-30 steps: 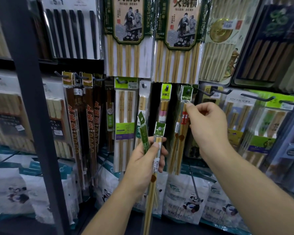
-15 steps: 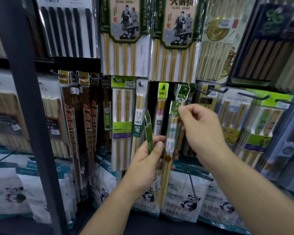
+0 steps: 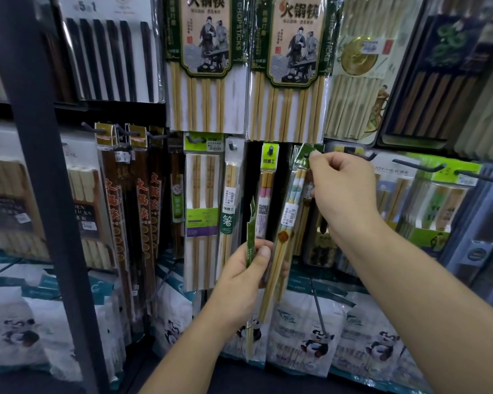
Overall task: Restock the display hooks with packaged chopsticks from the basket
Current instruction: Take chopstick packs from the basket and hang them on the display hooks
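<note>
Green-headed clear chopstick pack point(image 3: 251, 237): midsection hidden by left hand point(image 3: 239, 280). Tall green-carded bamboo chopstick packs point(image 3: 205, 81): tops cut off.

Single head-worn wide-angle view, tight on the display rack point(image 3: 37, 180).
It faces forward and a touch downward, near enough that hanging packs point(image 3: 202, 211) fill the frame edge to edge.

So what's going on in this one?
A person is restocking a wall of hanging chopsticks. The right hand pinches the green header of the first pack up at the hook row, next to a hanging pink pack. The left hand holds a spare pack lower down. Whether the first pack is on its hook can't be told. No basket is in view.
</note>
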{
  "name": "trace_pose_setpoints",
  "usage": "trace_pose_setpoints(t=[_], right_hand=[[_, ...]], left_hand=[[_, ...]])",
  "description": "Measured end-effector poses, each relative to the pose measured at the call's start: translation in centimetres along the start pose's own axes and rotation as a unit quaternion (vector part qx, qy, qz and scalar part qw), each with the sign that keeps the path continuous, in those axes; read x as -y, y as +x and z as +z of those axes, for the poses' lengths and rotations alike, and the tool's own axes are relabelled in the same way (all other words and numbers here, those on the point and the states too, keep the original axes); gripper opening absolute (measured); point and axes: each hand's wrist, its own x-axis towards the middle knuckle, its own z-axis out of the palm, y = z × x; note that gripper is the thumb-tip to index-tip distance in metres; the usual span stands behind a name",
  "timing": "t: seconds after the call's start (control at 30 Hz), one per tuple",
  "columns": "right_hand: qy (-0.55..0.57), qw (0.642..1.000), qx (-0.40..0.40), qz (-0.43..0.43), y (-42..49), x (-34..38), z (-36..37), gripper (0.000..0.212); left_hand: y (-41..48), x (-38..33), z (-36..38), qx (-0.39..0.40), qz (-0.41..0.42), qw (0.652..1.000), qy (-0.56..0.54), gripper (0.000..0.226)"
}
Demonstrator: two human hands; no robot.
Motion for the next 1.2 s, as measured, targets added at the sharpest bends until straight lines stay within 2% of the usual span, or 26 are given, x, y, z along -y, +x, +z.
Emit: trace_pose_setpoints(t=[0.2, 0.37, 0.57, 0.63, 0.77, 0.83, 0.93, 1.13, 1.2], right_hand=[[-0.030, 0.999, -0.011, -0.020, 0.3, -0.6, 0.3, 0.051], [-0.097, 0.994, -0.018, -0.048, 0.0, -1.4, 0.4, 0.034], [-0.064, 0.997, -0.032, -0.024, -1.7, -1.7, 0.5, 0.024], [-0.014, 1.000, -0.003, -0.026, -2.8, -1.4, 0.6, 0.026], [0.060, 0.986, 0.149, -0.039, -5.4, -1.3, 0.8, 0.023], [0.052, 0.980, 0.188, -0.046, -6.2, -1.5, 0.9, 0.012], [0.016, 0.984, 0.164, -0.062, -6.2, -1.6, 0.8, 0.016], [0.044, 0.994, 0.095, -0.045, -3.8, -0.4, 0.1, 0.020], [0.048, 0.996, 0.061, -0.031, -2.9, -0.1, -0.3, 0.019]], left_hand=[[0.2, 0.2, -0.2, -0.017, 0.008, 1.000, 0.019, 0.021], [0.0, -0.4, 0.0, -0.029, 0.033, 0.996, 0.071, 0.021], [0.0, -0.4, -0.2, -0.054, 0.042, 0.992, 0.102, 0.020], [0.1, -0.4, -0.2, -0.059, 0.048, 0.992, 0.098, 0.022], [0.3, -0.7, 0.3, -0.032, 0.085, 0.990, 0.103, 0.017], [0.1, -0.9, 0.5, -0.007, 0.079, 0.993, 0.089, 0.031], [-0.3, -1.7, 0.7, -0.002, 0.071, 0.996, 0.057, 0.042], [-0.5, -3.7, 1.8, -0.027, 0.100, 0.994, 0.046, 0.022], [-0.6, -4.3, 2.4, -0.028, 0.110, 0.993, 0.046, 0.024]])
